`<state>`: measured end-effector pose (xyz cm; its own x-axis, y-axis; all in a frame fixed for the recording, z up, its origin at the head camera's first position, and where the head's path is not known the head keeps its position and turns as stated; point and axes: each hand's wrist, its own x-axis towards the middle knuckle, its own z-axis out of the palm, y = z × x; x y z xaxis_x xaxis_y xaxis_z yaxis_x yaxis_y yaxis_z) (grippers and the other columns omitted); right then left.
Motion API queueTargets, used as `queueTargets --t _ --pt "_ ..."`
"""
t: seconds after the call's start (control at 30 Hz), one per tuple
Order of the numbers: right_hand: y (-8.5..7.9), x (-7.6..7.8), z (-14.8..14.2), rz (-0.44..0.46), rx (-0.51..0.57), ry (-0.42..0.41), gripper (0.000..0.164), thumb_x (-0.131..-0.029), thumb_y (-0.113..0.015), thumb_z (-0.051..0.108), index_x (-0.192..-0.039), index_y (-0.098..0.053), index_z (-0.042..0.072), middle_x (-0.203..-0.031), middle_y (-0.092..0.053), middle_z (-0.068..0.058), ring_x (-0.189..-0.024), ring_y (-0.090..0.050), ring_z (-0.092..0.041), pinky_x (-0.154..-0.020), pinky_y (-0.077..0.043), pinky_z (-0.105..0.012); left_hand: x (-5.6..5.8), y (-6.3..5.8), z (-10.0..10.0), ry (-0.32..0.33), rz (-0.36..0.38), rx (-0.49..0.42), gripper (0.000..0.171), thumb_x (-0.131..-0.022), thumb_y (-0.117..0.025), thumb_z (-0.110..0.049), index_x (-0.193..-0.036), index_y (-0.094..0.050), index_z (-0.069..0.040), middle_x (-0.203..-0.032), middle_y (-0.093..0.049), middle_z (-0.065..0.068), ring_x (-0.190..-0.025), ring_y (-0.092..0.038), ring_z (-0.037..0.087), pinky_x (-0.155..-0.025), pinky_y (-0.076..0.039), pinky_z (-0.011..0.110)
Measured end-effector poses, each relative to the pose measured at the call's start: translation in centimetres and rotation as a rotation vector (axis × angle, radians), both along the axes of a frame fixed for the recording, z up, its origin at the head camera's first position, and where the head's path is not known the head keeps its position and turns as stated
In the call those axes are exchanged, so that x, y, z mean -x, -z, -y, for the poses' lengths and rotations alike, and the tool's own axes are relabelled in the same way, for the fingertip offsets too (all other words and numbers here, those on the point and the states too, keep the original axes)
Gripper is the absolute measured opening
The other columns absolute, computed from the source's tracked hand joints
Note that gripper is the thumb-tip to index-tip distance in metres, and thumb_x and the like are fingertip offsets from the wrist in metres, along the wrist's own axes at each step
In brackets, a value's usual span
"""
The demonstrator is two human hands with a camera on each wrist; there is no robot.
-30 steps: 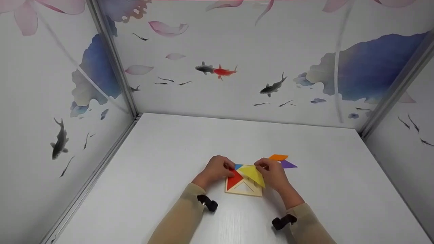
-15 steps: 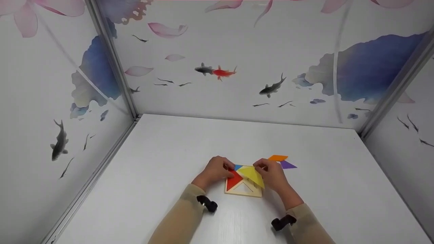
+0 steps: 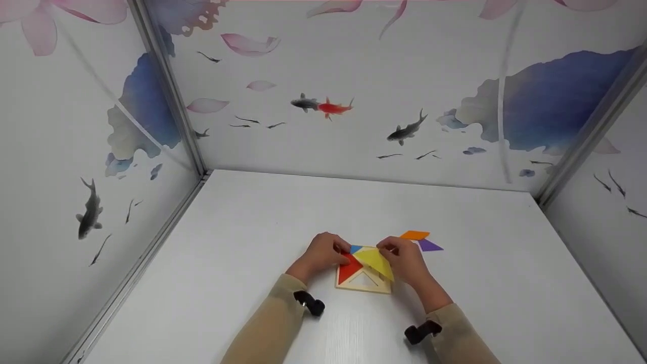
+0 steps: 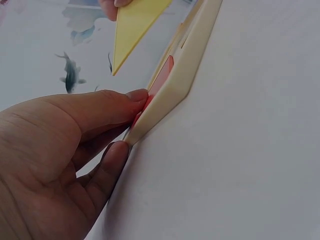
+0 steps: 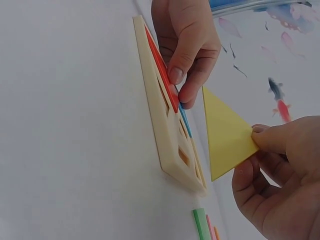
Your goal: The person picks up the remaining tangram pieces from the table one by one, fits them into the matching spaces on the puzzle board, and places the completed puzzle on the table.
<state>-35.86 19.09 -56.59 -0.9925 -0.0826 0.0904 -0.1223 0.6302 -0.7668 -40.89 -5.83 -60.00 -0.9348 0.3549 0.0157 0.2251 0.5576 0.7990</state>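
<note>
My right hand (image 3: 408, 260) pinches a yellow tangram triangle (image 5: 227, 137) by its edge between thumb and fingers. The triangle is tilted above the right part of a pale wooden tangram tray (image 3: 363, 289). At the tray's left side, my left hand (image 3: 323, 252) grips the edge, its thumb over the red triangle (image 4: 161, 80) set in the tray. A blue piece (image 3: 355, 248) lies in the tray's far left corner, partly behind the left fingers. Bare recesses show at the tray's near side and in the right wrist view.
Beyond the right hand lie an orange parallelogram (image 3: 415, 235) and a purple triangle (image 3: 429, 245) on the white table (image 3: 252, 212). A green piece (image 5: 201, 223) shows past the tray in the right wrist view. Printed panels (image 3: 343, 146) enclose the back and sides.
Hardly anything differs: both hands keep their places, and the yellow triangle stays held over the tray with only a very slight shift.
</note>
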Motion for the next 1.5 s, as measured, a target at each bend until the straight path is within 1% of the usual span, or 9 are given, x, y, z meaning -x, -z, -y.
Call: queueTargets --t 0.13,0.33,0.57,0.7,0.87,1.2,1.37,1.5 --pt "0.0 0.0 0.1 0.016 0.000 0.004 0.015 -0.103 -0.068 0.007 -0.111 -0.079 0.014 -0.106 -0.073 -0.005 -0.093 -0.061 -0.022 -0.086 -0.057 -0.032 0.0 -0.1 0.0 -0.010 0.011 -0.002 0.019 -0.086 -0.088 -0.019 -0.105 -0.085 -0.019 -0.101 -0.073 -0.007 -0.091 -0.061 0.013 -0.084 -0.054 0.029" --pt "-0.1 -0.1 0.3 0.006 0.004 0.001 0.015 -0.103 -0.068 0.007 -0.110 -0.079 0.015 -0.106 -0.073 -0.005 -0.093 -0.061 -0.021 -0.087 -0.057 -0.032 -0.1 -0.1 0.0 -0.019 0.018 0.001 0.017 -0.087 -0.087 -0.020 -0.104 -0.085 -0.020 -0.102 -0.071 -0.006 -0.093 -0.060 0.015 -0.086 -0.054 0.031" --pt "0.0 -0.2 0.5 0.012 -0.006 0.001 0.015 -0.103 -0.068 0.007 -0.110 -0.079 0.015 -0.108 -0.074 -0.004 -0.094 -0.062 -0.021 -0.091 -0.057 -0.035 -0.2 -0.1 -0.1 -0.035 0.036 0.013 0.018 -0.087 -0.088 -0.020 -0.104 -0.085 -0.022 -0.102 -0.070 -0.006 -0.095 -0.060 0.016 -0.088 -0.054 0.032" --pt "0.0 -0.2 0.4 0.010 -0.009 0.000 0.015 -0.103 -0.068 0.007 -0.110 -0.079 0.015 -0.107 -0.074 -0.004 -0.094 -0.061 -0.021 -0.090 -0.057 -0.034 -0.2 -0.1 -0.1 -0.035 0.032 0.014 0.018 -0.087 -0.088 -0.021 -0.105 -0.085 -0.022 -0.102 -0.070 -0.007 -0.096 -0.060 0.015 -0.088 -0.054 0.031" --pt "-0.1 -0.3 0.5 -0.013 -0.011 -0.003 0.014 -0.102 -0.070 0.006 -0.109 -0.079 0.014 -0.105 -0.074 -0.005 -0.092 -0.061 -0.021 -0.088 -0.057 -0.034 -0.2 0.0 -0.1 -0.024 0.020 0.015 0.020 -0.086 -0.088 -0.020 -0.106 -0.085 -0.021 -0.103 -0.072 -0.007 -0.096 -0.061 0.014 -0.089 -0.054 0.032" --pt "-0.1 -0.3 0.8 0.019 -0.024 0.005 0.016 -0.102 -0.069 0.007 -0.114 -0.078 0.013 -0.108 -0.075 -0.005 -0.097 -0.063 -0.021 -0.097 -0.059 -0.041 -0.1 0.0 0.0 -0.019 0.010 0.018 0.021 -0.086 -0.088 -0.020 -0.107 -0.085 -0.019 -0.104 -0.074 -0.006 -0.095 -0.062 0.013 -0.090 -0.054 0.031" --pt "-0.1 -0.4 1.0 0.030 -0.018 0.001 0.016 -0.103 -0.069 0.009 -0.116 -0.078 0.013 -0.109 -0.075 -0.005 -0.099 -0.065 -0.022 -0.099 -0.060 -0.042 -0.2 0.0 0.0 -0.028 0.024 0.008 0.020 -0.087 -0.088 -0.021 -0.107 -0.085 -0.020 -0.104 -0.073 -0.007 -0.096 -0.061 0.014 -0.090 -0.054 0.031" --pt "-0.1 -0.6 1.1 0.041 -0.020 -0.011 0.017 -0.103 -0.069 0.008 -0.116 -0.078 0.013 -0.110 -0.075 -0.003 -0.100 -0.065 -0.022 -0.100 -0.060 -0.043 -0.3 -0.1 0.0 -0.027 0.026 0.019 0.021 -0.087 -0.088 -0.022 -0.107 -0.085 -0.020 -0.104 -0.073 -0.008 -0.096 -0.061 0.013 -0.090 -0.054 0.031"
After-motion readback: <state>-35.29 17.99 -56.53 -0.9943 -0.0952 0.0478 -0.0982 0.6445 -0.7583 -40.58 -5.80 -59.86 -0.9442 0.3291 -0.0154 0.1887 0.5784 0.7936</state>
